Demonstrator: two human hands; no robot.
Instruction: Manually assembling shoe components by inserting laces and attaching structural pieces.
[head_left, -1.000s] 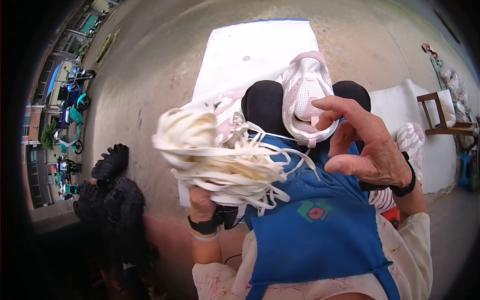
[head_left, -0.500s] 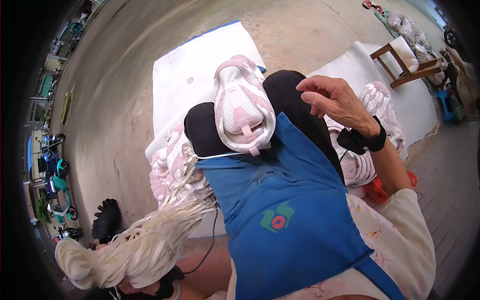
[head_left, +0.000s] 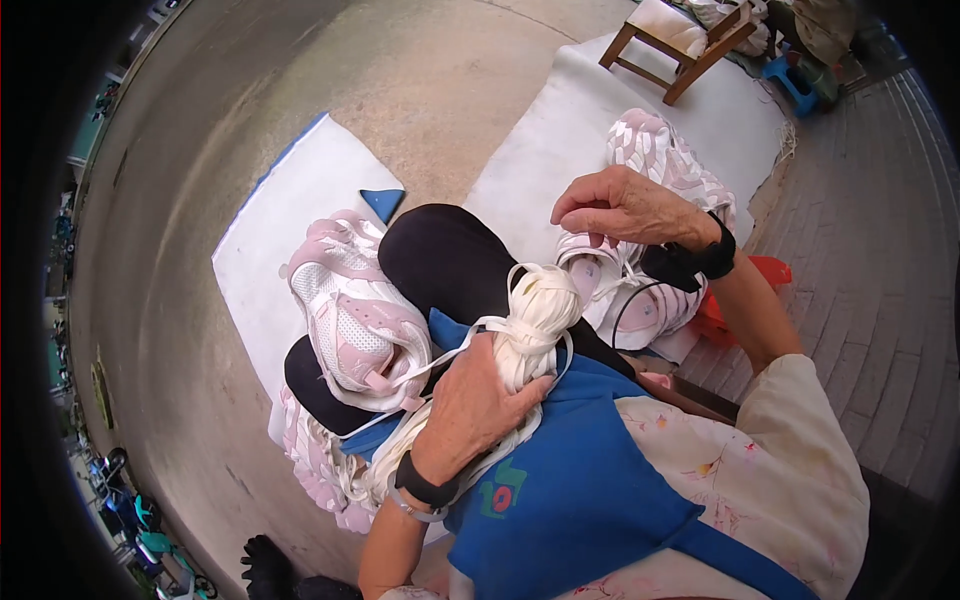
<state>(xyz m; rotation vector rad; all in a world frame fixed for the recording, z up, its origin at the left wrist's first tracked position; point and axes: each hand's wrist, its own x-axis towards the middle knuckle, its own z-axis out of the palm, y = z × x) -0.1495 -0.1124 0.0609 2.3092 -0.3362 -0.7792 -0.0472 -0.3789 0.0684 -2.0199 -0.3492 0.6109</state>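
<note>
My left hand (head_left: 472, 408) is closed round a thick bundle of cream-white shoelaces (head_left: 545, 315) above my apron; its knotted, looped end sticks out past my fingers. Loose strands trail from it down past my wrist. A pink and white sneaker (head_left: 365, 325) lies across my left thigh, its heel opening toward me, and a lace strand stretches from the bundle to it. My right hand (head_left: 625, 205) hovers over the sneakers (head_left: 640, 290) on my right side. Its fingers are loosely curled, slightly apart from the thumb, and I see nothing in them.
More pink and white sneakers (head_left: 310, 450) are piled by my left leg. White sheets (head_left: 270, 240) cover parts of the floor. A wooden chair (head_left: 680, 50) and a blue stool (head_left: 790, 85) stand far right. A red bag (head_left: 760, 300) sits beside my right forearm.
My left hand has come up from the lower left, bringing the lace bundle over my lap. The view has turned right, so the sneaker on my lap appears farther left. My right hand stays raised.
</note>
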